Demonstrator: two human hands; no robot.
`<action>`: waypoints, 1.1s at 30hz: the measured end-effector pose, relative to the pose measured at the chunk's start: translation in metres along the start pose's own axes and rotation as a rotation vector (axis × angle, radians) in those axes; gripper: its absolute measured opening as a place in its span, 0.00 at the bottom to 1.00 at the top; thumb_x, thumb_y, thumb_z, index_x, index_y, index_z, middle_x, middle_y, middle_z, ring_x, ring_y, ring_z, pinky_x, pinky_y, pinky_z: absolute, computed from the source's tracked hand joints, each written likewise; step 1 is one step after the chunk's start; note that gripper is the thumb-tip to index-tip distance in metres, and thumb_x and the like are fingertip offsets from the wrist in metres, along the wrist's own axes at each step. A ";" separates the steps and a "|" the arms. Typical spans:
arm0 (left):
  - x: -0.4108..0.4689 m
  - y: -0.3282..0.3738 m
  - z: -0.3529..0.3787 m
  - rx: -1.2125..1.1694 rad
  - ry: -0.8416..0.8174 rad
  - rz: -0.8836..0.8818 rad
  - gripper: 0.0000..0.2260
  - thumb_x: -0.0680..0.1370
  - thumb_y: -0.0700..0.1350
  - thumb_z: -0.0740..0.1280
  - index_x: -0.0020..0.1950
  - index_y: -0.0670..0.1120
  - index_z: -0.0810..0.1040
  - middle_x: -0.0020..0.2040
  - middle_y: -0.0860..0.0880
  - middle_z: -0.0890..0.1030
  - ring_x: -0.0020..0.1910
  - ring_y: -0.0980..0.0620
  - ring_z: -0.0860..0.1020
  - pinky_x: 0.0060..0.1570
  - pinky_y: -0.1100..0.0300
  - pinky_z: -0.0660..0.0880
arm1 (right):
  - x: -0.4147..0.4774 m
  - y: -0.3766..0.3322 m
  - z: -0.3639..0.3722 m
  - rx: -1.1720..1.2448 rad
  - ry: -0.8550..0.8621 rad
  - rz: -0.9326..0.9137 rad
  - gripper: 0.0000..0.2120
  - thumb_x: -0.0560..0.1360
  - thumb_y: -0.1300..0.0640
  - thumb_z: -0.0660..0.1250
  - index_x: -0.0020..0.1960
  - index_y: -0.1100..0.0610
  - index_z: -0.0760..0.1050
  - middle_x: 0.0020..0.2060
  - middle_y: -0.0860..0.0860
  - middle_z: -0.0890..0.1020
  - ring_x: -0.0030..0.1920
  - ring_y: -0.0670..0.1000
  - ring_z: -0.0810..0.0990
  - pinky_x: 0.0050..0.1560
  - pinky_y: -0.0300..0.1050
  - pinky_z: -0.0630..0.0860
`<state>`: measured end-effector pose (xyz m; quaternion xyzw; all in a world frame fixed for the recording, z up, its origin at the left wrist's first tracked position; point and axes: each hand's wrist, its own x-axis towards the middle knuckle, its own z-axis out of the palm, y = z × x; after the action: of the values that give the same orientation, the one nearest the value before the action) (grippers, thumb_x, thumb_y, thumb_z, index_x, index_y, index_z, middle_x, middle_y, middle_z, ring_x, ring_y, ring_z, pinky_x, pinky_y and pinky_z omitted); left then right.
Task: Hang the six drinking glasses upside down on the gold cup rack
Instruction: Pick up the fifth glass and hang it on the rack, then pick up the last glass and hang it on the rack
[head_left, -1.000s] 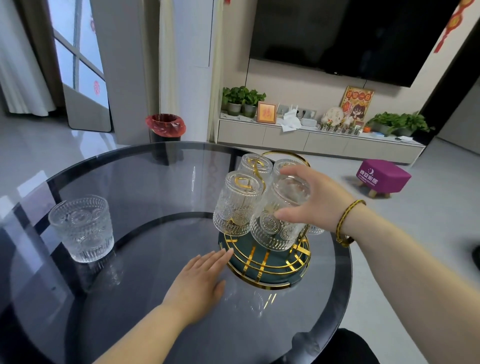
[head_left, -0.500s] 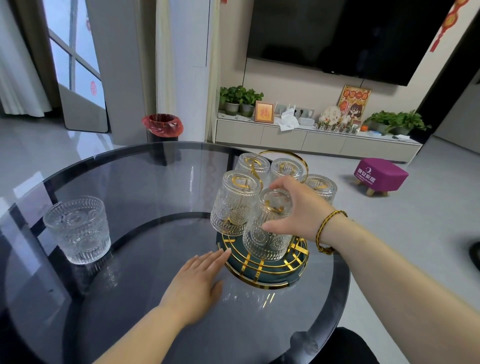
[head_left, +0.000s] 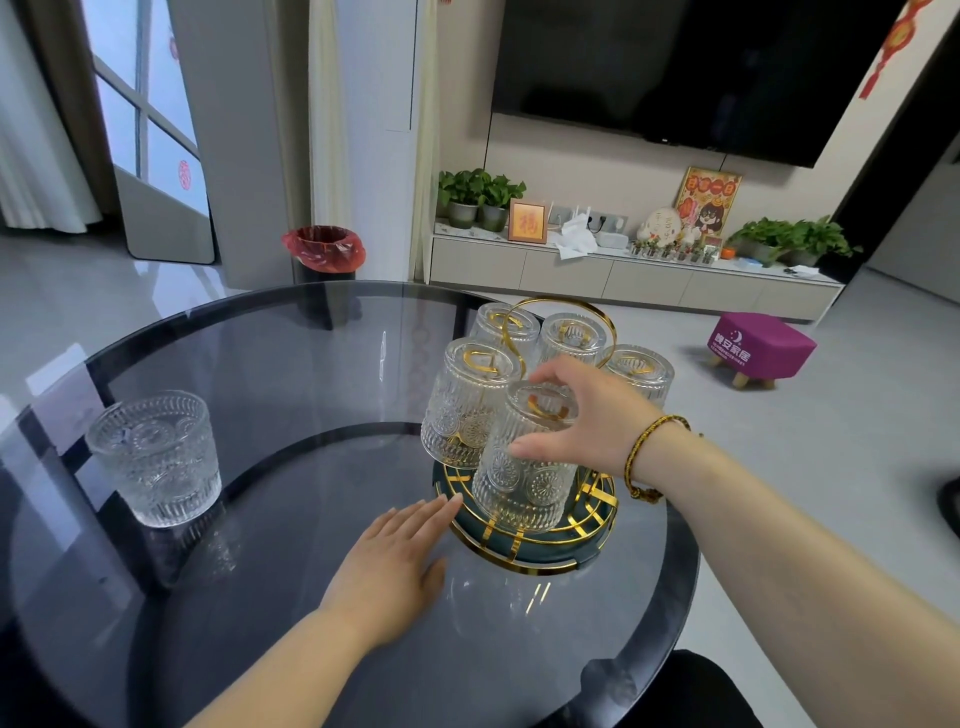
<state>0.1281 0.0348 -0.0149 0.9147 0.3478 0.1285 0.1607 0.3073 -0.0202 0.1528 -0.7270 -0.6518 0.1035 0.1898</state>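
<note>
The gold cup rack with its dark green base stands on the right half of the round glass table. Several ribbed clear glasses hang upside down on it. My right hand holds the nearest inverted glass by its upper part, thumb on the side, fingers over the bottom; the glass sits low over a gold peg. One more glass stands upright on the table at the left. My left hand lies flat on the table, fingertips touching the rack's base rim.
The table's dark edge curves close on the right and front. Beyond it are grey floor, a purple stool, a low TV cabinet with plants, and a bin with a red liner.
My right hand has lowered the front glass from a tilted position down onto the rack's near peg, and it now hangs upright-inverted. My left hand stays flat by the base.
</note>
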 end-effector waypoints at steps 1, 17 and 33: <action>0.000 0.000 0.000 -0.002 -0.001 -0.001 0.26 0.79 0.50 0.53 0.67 0.61 0.37 0.76 0.56 0.52 0.74 0.57 0.51 0.72 0.60 0.44 | 0.000 0.000 0.000 0.000 -0.002 -0.001 0.34 0.60 0.42 0.71 0.61 0.50 0.64 0.62 0.50 0.72 0.60 0.50 0.70 0.52 0.40 0.66; -0.001 -0.002 -0.003 -0.070 -0.007 -0.043 0.24 0.78 0.51 0.57 0.71 0.57 0.51 0.75 0.55 0.55 0.73 0.55 0.56 0.73 0.58 0.48 | -0.011 -0.006 -0.003 -0.015 0.119 -0.040 0.32 0.64 0.44 0.69 0.63 0.53 0.63 0.64 0.51 0.69 0.65 0.51 0.63 0.63 0.44 0.61; -0.128 -0.084 -0.080 0.105 0.271 -0.358 0.13 0.62 0.35 0.76 0.46 0.42 0.82 0.48 0.43 0.84 0.48 0.43 0.82 0.49 0.47 0.78 | 0.010 -0.110 0.102 0.379 0.158 -0.302 0.05 0.71 0.58 0.65 0.40 0.58 0.79 0.38 0.56 0.82 0.40 0.50 0.73 0.43 0.36 0.66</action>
<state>-0.0426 0.0236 0.0104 0.8197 0.5294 0.2013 0.0847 0.1679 0.0129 0.1062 -0.5787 -0.7050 0.1370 0.3864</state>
